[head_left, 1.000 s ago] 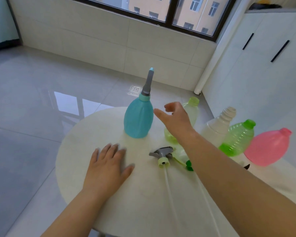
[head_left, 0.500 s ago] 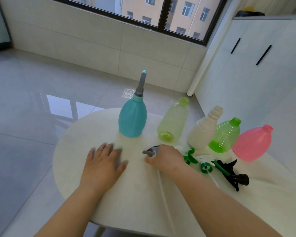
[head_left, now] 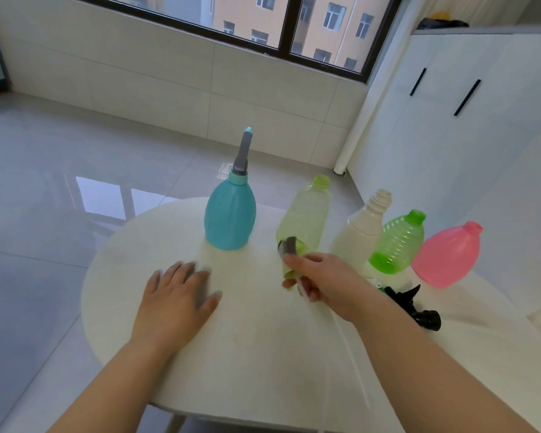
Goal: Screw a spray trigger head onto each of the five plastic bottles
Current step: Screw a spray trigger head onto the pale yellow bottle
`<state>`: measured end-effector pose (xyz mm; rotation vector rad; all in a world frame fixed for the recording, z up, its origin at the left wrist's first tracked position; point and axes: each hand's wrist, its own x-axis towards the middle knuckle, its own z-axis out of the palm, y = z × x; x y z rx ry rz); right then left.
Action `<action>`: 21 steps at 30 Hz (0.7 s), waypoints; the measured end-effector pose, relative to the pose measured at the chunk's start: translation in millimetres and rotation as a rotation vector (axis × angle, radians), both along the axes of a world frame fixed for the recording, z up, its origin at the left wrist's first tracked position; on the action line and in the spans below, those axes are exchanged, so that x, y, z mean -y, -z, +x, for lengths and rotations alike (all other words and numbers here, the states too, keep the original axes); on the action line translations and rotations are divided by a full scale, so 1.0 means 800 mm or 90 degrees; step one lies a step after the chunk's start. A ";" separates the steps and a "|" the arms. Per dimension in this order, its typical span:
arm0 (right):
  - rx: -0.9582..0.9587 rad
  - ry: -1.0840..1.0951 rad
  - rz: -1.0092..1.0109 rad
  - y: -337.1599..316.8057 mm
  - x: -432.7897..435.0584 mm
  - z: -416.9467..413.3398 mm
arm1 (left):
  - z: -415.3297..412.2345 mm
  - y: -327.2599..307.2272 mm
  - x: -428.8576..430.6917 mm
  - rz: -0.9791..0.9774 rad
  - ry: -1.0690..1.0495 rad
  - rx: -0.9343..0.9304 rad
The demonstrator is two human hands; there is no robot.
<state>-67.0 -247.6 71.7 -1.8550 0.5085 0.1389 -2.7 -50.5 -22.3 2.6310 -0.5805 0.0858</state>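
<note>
On the round white table (head_left: 263, 354) stand several bottles: a teal one (head_left: 230, 217) with a grey trigger head on it, then a pale yellow-green one (head_left: 306, 214), a white one (head_left: 359, 235), a bright green one (head_left: 398, 245) and a pink one (head_left: 447, 256), all with bare necks. My right hand (head_left: 325, 281) holds a grey and pale green trigger head (head_left: 289, 251) lifted in front of the yellow-green bottle, its thin white tube (head_left: 350, 348) trailing toward me. My left hand (head_left: 175, 301) lies flat on the table, fingers spread. A black trigger head (head_left: 416, 307) lies behind my right wrist.
The table's curved edge drops to a glossy grey tiled floor (head_left: 60, 189) on the left and far side. White cabinets (head_left: 466, 120) with black handles stand close on the right. A small green part (head_left: 379, 285) peeks out beside the black head.
My right hand dropped from near the bottles onto the grey trigger head, closed on it and lifted it off the table. My left hand stayed flat.
</note>
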 end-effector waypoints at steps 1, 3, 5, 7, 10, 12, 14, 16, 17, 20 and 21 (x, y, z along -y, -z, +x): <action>0.041 0.021 0.066 -0.004 0.007 -0.007 | -0.001 -0.001 -0.001 -0.003 0.000 -0.001; 0.119 0.059 0.192 -0.010 0.023 -0.021 | -0.003 -0.004 -0.002 -0.015 0.005 -0.006; 0.184 0.091 0.295 -0.014 0.040 -0.036 | -0.007 -0.009 -0.004 -0.021 0.014 -0.010; 0.234 0.127 0.372 -0.013 0.059 -0.050 | -0.013 -0.017 -0.001 -0.028 0.019 -0.012; 0.290 0.195 0.438 0.001 0.081 -0.070 | -0.027 -0.030 0.005 -0.133 0.012 -0.033; 0.318 0.241 0.461 0.017 0.094 -0.081 | -0.036 -0.040 0.012 -0.204 0.012 -0.088; 0.335 0.273 0.483 0.034 0.106 -0.089 | -0.037 -0.050 0.024 -0.249 0.032 -0.107; 0.341 0.279 0.484 0.042 0.116 -0.092 | -0.032 -0.065 0.046 -0.281 0.057 -0.078; 0.344 0.272 0.481 0.043 0.121 -0.091 | -0.028 -0.072 0.061 -0.293 0.066 -0.068; 0.394 0.245 0.485 0.041 0.132 -0.091 | -0.010 -0.087 0.116 -0.324 0.074 -0.068; 0.405 0.245 0.487 0.040 0.134 -0.092 | -0.001 -0.090 0.135 -0.338 0.070 -0.074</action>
